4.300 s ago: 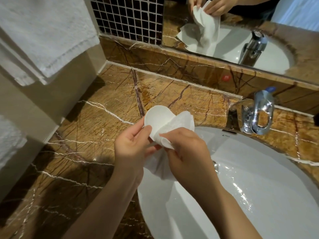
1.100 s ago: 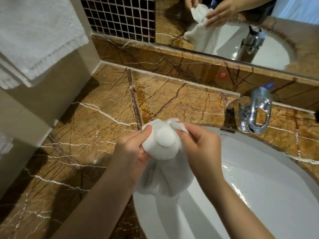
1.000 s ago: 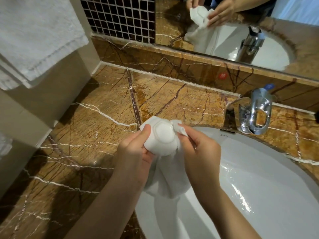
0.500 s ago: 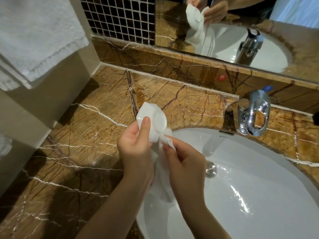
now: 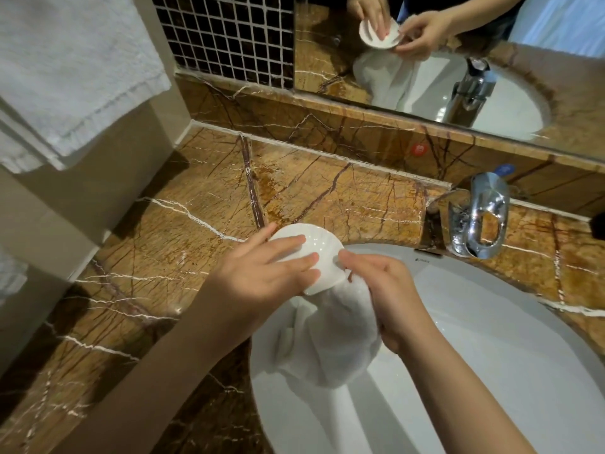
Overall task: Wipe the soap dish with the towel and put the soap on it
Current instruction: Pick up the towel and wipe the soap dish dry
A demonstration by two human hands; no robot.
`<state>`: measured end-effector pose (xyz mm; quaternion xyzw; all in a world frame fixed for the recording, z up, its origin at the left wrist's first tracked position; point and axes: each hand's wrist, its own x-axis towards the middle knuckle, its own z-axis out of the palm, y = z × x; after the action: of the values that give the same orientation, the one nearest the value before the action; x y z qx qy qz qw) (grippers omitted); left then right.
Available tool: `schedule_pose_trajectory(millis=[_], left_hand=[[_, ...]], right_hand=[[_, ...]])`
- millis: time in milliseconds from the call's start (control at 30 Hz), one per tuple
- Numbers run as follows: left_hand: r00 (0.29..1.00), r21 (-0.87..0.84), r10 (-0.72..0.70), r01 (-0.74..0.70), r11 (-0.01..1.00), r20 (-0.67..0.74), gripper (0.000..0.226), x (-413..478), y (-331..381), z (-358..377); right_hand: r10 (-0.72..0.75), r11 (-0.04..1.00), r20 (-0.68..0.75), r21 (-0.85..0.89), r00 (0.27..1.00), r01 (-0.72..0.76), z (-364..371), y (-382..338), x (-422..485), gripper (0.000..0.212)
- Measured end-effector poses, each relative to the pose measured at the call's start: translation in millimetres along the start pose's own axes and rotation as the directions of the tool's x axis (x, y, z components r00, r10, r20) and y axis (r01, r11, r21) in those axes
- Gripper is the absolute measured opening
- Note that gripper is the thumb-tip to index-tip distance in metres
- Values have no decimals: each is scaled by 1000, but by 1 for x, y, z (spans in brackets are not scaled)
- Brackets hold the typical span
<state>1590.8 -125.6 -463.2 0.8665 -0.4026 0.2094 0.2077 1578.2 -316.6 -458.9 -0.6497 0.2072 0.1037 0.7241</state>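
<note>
The small white ribbed soap dish (image 5: 322,249) is held over the left rim of the sink, its hollow side turned toward me. My left hand (image 5: 262,275) grips it, fingers spread across its inside. My right hand (image 5: 383,290) pinches the dish's right edge and holds the white towel (image 5: 330,342), which hangs bunched below the dish into the basin. No soap is in view.
The white sink basin (image 5: 491,355) fills the lower right, with a chrome faucet (image 5: 478,217) behind it. Brown marble countertop (image 5: 196,224) stretches left. A white towel (image 5: 65,70) hangs at the upper left. A mirror (image 5: 442,60) above the backsplash reflects my hands.
The dish has turned from underside-up to hollow side up in my left hand. The towel has slipped off the dish and now hangs beneath it from my right hand.
</note>
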Motion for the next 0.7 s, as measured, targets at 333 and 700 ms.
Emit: schedule_pose_trajectory(millis=[333,700], left_hand=[[817,-452,-567,549,703,110,62,-7,14,7],[282,-769,-753,474,-430,595,21,4,22,-1]], right_hand=[[64,989,-24,-131,998,-67,-2,0,7,9],[81,991,-37,-105,996,-84,-2,4,6,44]])
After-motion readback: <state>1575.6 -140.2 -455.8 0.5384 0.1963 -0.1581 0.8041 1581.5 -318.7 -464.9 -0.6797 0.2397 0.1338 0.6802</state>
